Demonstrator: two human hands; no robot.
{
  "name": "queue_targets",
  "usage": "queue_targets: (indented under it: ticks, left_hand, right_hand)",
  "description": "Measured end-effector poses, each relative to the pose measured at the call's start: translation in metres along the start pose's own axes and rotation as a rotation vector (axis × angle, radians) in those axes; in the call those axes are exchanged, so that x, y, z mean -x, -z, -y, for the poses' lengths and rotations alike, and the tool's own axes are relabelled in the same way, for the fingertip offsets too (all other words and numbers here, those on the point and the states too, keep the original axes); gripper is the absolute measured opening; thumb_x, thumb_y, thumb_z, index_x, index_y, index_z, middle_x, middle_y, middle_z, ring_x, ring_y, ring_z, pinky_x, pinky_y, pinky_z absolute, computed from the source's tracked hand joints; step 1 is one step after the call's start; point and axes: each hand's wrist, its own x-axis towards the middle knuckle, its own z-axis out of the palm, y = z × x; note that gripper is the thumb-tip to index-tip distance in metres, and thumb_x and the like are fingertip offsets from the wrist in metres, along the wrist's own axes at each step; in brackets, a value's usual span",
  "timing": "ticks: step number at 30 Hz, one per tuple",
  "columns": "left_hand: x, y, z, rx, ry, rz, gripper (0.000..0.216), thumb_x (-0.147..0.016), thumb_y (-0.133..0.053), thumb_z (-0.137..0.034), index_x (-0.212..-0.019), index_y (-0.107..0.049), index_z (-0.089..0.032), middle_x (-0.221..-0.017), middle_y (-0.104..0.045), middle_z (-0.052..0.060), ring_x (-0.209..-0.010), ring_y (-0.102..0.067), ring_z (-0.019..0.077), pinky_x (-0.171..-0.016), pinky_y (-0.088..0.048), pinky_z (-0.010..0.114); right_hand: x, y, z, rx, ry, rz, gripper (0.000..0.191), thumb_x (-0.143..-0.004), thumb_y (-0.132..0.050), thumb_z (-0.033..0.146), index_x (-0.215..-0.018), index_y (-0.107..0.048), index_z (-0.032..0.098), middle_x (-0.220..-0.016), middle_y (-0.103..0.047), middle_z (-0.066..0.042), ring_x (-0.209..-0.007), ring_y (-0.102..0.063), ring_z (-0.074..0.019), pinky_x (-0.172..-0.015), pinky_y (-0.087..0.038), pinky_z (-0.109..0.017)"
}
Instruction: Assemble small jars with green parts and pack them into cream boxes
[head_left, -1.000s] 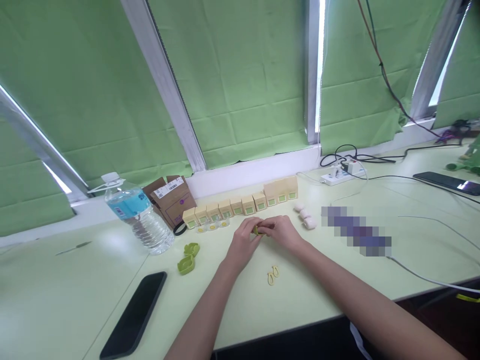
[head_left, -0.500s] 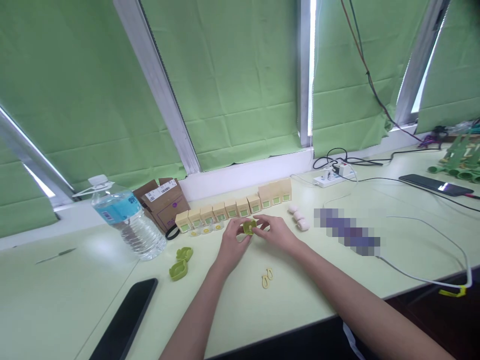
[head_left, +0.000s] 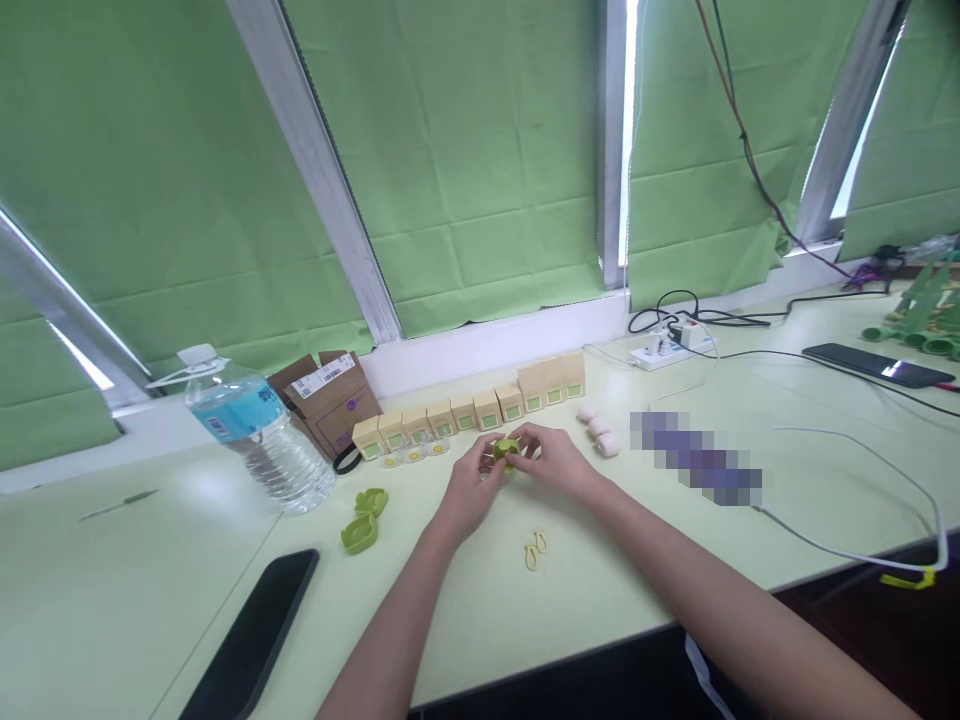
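Note:
Between my two hands, a small olive-green plastic case [head_left: 508,450] is held up over the table. My left hand [head_left: 474,483] grips it from the left with bent fingers. From the other side, the thumb and fingers of my right hand [head_left: 553,462] pinch it. Its inner details are partly covered by my fingers. Two small yellow loops [head_left: 532,556] lie on the table nearer to me. To the left sit two more olive-green case pieces [head_left: 360,534], hollow side up, touching each other.
Small cardboard boxes [head_left: 439,420] stand in a row behind my hands, with clear round pieces [head_left: 414,455] before them. Pink pieces [head_left: 604,436] lie to the right. Leftward are a water bottle [head_left: 262,430], a brown carton [head_left: 337,405] and a black phone [head_left: 251,630]. A power strip [head_left: 671,348] sits behind.
The green case has turned in my fingers and now shows a different side. Both hands stay close together in nearly the same place. The view has shifted slightly.

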Motion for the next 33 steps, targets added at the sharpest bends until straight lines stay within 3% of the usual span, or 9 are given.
queue_targets:
  ticks: [7,33]
  left_hand:
    - [0.001,0.002,-0.005,-0.055,-0.007,-0.018,0.026,-0.092,-0.055,-0.027,-0.117,-0.063,-0.024,-0.093,-0.07,0.002,-0.082,-0.067,0.0165,-0.081,-0.055,0.032]
    - [0.002,0.004,-0.012,-0.147,-0.056,0.005,0.029,-0.091,-0.054,-0.024,-0.117,-0.066,-0.022,-0.088,-0.069,0.002,-0.075,-0.06,0.0144,-0.076,-0.049,0.028]
  right_hand:
    - [0.001,0.0,0.002,-0.007,-0.026,0.027,0.017,-0.081,-0.07,0.033,-0.095,-0.07,0.023,-0.082,-0.075,-0.001,-0.075,-0.068,-0.0168,-0.068,-0.048,-0.027]
    - [0.001,-0.004,-0.002,0.007,0.007,0.06,0.013,-0.079,-0.062,0.021,-0.091,-0.068,0.022,-0.078,-0.073,0.0,-0.072,-0.064,-0.0154,-0.068,-0.046,-0.026]
